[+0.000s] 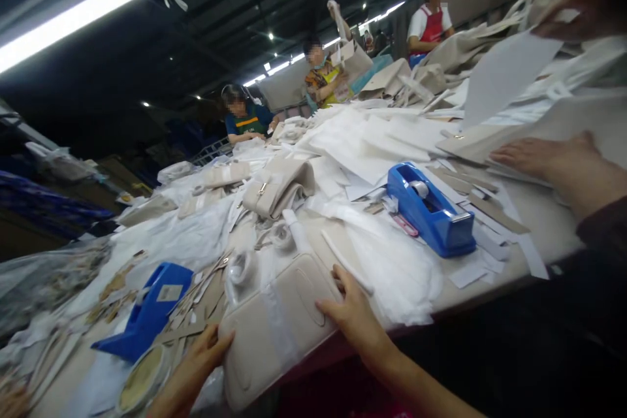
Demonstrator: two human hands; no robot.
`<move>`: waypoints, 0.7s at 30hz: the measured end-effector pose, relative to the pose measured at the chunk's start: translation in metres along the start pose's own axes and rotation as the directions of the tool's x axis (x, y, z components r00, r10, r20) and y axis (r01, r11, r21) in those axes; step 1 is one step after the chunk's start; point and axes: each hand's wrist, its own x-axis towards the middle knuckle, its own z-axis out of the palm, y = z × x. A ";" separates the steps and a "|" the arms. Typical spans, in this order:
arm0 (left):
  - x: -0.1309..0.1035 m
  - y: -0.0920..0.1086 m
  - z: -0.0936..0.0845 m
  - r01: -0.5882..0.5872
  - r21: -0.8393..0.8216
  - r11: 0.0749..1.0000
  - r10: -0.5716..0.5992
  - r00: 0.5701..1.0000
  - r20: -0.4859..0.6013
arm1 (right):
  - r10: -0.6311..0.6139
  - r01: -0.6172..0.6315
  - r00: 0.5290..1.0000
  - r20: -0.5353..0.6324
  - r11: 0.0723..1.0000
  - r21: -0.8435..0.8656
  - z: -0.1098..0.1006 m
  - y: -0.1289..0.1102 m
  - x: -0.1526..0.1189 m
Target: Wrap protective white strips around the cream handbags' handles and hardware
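A beige handbag with a pale strip around its middle lies tilted at the table's front edge. Its rolled handles are wrapped in clear film and stand up at the back. My left hand grips the bag's left side, the thumb on its face. On the opposite edge, my right hand holds it between thumb and fingers. White foam sheeting spreads just beyond my right hand. Left of the bag are a blue tape dispenser and a round tub.
Another blue tape dispenser sits to the right, beside a pink cutter. Folded beige bags, white sheets and scraps cover the table. A co-worker's hand presses beige material at right. Several people work across the table.
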 end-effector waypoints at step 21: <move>0.116 0.131 0.123 -0.962 0.202 0.182 0.788 0.265 0.555 | -0.035 0.190 0.955 0.296 0.836 -0.515 0.000 0.020 0.114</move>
